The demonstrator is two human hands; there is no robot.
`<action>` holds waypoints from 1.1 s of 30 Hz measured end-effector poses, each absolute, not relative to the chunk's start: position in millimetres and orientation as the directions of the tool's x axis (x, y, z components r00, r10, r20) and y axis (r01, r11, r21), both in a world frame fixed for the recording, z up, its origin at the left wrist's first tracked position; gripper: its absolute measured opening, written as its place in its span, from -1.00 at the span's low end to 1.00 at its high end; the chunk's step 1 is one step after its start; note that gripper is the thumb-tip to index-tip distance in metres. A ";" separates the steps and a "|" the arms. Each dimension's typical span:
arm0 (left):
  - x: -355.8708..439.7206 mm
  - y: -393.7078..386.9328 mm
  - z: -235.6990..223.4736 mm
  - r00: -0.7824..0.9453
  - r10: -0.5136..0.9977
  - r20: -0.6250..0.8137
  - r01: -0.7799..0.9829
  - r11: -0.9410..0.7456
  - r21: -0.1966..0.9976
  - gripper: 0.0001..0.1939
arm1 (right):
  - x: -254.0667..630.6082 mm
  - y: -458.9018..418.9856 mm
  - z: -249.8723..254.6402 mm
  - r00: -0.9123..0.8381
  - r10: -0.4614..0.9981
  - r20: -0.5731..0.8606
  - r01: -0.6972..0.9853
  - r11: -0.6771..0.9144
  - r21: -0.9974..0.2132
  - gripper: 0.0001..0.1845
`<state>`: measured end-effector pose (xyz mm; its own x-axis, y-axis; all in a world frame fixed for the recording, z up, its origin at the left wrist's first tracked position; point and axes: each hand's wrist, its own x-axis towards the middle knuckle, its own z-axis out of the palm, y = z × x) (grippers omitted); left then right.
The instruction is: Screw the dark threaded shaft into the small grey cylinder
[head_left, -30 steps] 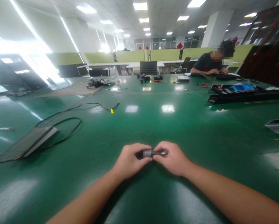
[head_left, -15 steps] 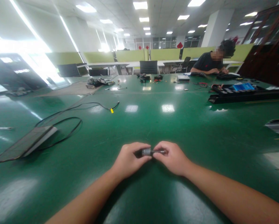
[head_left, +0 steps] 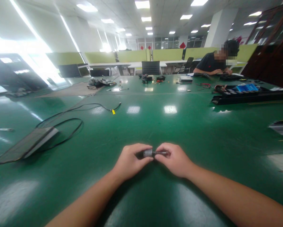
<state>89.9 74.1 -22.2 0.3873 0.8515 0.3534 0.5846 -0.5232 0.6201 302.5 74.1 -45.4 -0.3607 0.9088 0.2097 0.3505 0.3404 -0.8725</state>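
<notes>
Low over the green table [head_left: 141, 126], both my hands hold one small piece: a grey metal cylinder [head_left: 148, 153] with a thin dark rod [head_left: 162, 153] out of its right end. My left hand [head_left: 129, 160] is closed around the cylinder, thumb at the near side and fingers at the far side. Thumb and fingertips of my right hand [head_left: 175, 159] pinch the rod, which lies level and points right. The cylinder's left end is in shadow inside my left hand. What kind of part it is, I cannot make out.
On the left lies a flat grey panel [head_left: 25, 146] with a looped black cable [head_left: 81, 124] bearing a yellow tag. A long black rail [head_left: 245, 98] with blue parts sits at the right. Another person [head_left: 207, 64] works at the far right. Small electronic parts [head_left: 146, 78] lie farther back.
Hardly anything differs. The cylinder and rod have shifted very slightly left between my fingers; both hands keep nearly the same pose.
</notes>
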 end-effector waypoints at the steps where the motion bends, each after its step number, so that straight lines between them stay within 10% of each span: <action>1: 89.6 74.3 -22.0 0.388 0.851 0.354 0.585 -0.524 0.619 -0.74 | 302.5 74.1 -45.1 -0.361 0.909 0.207 0.350 0.338 -0.874 -0.94; 33: 82.3 76.3 -18.1 0.379 0.822 0.426 0.589 -0.569 0.574 -0.75 | 304.7 74.5 -40.3 -0.291 0.936 0.199 0.397 0.307 -0.865 -0.87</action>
<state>82.3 76.3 -18.1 0.3791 0.8216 0.4258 0.5889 -0.5691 0.5738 304.7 74.5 -40.3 -0.2905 0.9359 0.1992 0.3970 0.3073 -0.8648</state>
